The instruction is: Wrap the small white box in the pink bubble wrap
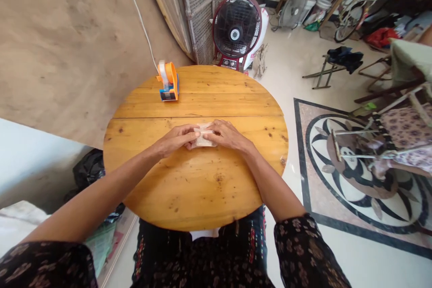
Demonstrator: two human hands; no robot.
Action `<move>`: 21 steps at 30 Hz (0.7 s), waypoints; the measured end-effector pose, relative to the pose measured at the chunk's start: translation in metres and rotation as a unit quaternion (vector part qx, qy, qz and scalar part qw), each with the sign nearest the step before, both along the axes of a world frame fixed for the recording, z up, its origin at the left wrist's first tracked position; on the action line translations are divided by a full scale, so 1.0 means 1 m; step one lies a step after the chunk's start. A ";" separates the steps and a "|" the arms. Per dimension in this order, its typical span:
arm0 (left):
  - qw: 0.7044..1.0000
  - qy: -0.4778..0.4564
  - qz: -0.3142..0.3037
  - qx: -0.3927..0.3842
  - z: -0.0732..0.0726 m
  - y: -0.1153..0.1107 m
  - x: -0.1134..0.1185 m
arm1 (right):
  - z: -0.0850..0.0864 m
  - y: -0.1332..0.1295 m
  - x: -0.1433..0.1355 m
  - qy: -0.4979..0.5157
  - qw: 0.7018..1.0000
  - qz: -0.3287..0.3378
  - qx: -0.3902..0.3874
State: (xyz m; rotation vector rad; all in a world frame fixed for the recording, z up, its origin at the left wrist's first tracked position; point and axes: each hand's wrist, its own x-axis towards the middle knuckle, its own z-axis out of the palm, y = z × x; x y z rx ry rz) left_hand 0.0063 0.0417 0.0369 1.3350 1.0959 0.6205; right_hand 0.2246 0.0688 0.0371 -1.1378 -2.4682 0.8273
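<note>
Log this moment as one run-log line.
left hand: on small pale packet | right hand: on same packet | packet: on round wooden table | tape dispenser: far edge, untouched

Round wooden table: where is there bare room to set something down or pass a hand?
On the table, bare wood runs along the near edge below both hands, and across the far right, beside the tape dispenser. It is crowded only at the centre, where the left hand and right hand meet on a small clear packet.
</note>
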 end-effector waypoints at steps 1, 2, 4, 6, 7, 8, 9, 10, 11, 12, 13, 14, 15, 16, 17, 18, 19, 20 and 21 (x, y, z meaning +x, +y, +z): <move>1.000 0.006 0.019 0.017 -0.002 -0.002 0.001 | 0.000 0.001 0.000 -0.007 1.000 0.004 -0.002; 0.999 0.015 0.036 0.030 -0.004 -0.003 0.002 | -0.001 0.003 -0.001 -0.011 1.000 0.006 -0.002; 0.998 0.028 0.053 0.035 -0.008 -0.003 0.004 | -0.003 0.005 -0.001 -0.006 1.000 -0.005 0.001; 0.997 0.041 0.056 0.028 -0.010 0.000 0.006 | -0.006 0.006 -0.003 0.016 0.999 -0.039 -0.012; 0.997 0.049 0.057 0.027 -0.010 0.001 0.007 | -0.007 0.005 -0.003 0.029 0.998 -0.058 -0.025; 0.996 0.057 0.058 0.029 -0.010 0.002 0.007 | -0.007 0.005 -0.003 0.041 0.996 -0.075 -0.038; 0.996 0.064 0.059 0.031 -0.009 0.002 0.008 | -0.007 0.003 -0.003 0.052 0.994 -0.087 -0.048; 0.995 0.068 0.059 0.032 -0.007 0.002 0.008 | -0.007 0.002 -0.003 0.062 0.993 -0.090 -0.055; 0.995 0.071 0.058 0.031 -0.005 0.000 0.009 | -0.006 0.000 -0.002 0.069 0.992 -0.086 -0.058; 0.995 0.074 0.055 0.027 -0.002 -0.004 0.009 | -0.005 -0.003 -0.001 0.072 0.993 -0.076 -0.060; 0.995 0.077 0.051 0.022 0.000 -0.008 0.008 | -0.004 -0.006 -0.001 0.073 0.993 -0.066 -0.063; 0.995 0.082 0.046 0.018 0.002 -0.014 0.008 | -0.003 -0.009 -0.001 0.071 0.994 -0.054 -0.066; 0.995 0.087 0.040 0.016 0.003 -0.020 0.006 | -0.002 -0.012 -0.001 0.065 0.995 -0.040 -0.071; 0.995 0.092 0.036 0.017 0.004 -0.026 0.005 | -0.002 -0.015 -0.001 0.059 0.995 -0.026 -0.076; 0.995 0.094 0.033 0.020 0.004 -0.033 0.004 | -0.001 -0.018 -0.003 0.053 0.995 -0.014 -0.080; 0.995 0.094 0.034 0.024 0.003 -0.039 0.002 | -0.001 -0.021 -0.004 0.049 0.995 -0.004 -0.084; 0.995 0.092 0.041 0.028 0.002 -0.044 0.001 | -0.001 -0.024 -0.006 0.045 0.995 0.003 -0.087; 0.994 0.088 0.052 0.031 0.000 -0.048 0.000 | 0.000 -0.026 -0.008 0.041 0.995 0.007 -0.088; 0.994 0.083 0.065 0.032 -0.002 -0.051 0.000 | 0.000 -0.027 -0.009 0.040 0.995 0.011 -0.087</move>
